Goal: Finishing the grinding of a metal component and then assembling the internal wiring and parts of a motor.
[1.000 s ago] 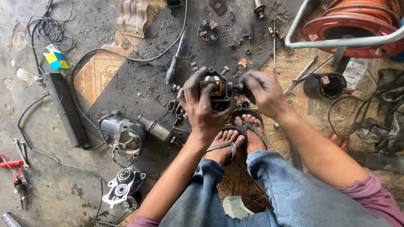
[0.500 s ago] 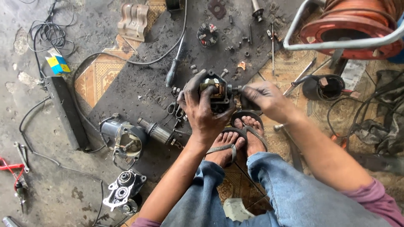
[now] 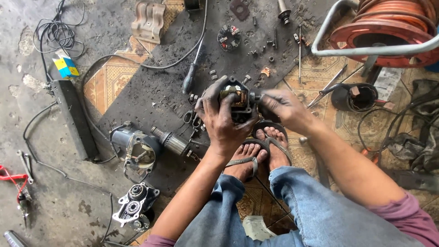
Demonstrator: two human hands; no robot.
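Observation:
My left hand [image 3: 222, 120] wraps around a small dark motor part with copper windings [image 3: 237, 97], holding it above my sandalled feet [image 3: 260, 148]. My right hand [image 3: 280, 105] pinches the part's right end, where a short shaft sticks out. Both hands are greasy. Just left of them lie an armature [image 3: 171, 142] and an open metal motor housing [image 3: 135, 148] on a dark mat [image 3: 151, 87]. A screwdriver [image 3: 192, 73] lies on the mat above my left hand.
A gear housing [image 3: 132, 206] lies at lower left. A brush plate [image 3: 228, 36], bolts and long rods are scattered at the top. An orange cable reel in a metal frame [image 3: 388, 32] stands top right, a black cylindrical casing [image 3: 354, 97] beside it. Red-handled pliers [image 3: 16, 183] and cables lie left.
The view has shifted slightly. My right hand has moved in closer to the part's right end; my left hand keeps the same hold.

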